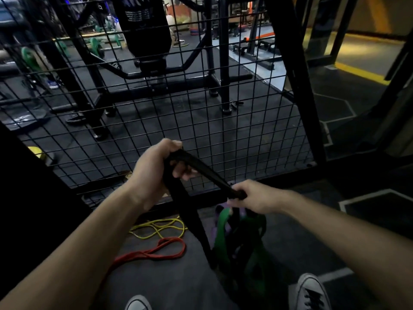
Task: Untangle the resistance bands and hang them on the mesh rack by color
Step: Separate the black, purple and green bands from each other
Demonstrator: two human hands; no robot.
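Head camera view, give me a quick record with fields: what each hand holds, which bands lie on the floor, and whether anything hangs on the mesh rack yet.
left hand: grips the black band at its upper end
right hand: grips the same black band lower down; green band dangles beneath it
tangle: green, purple band and black hang together
floor: yellow band, red band
mesh rack: no band visibly hung

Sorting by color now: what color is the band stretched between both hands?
Black. The band shows best in the head view, the only one.
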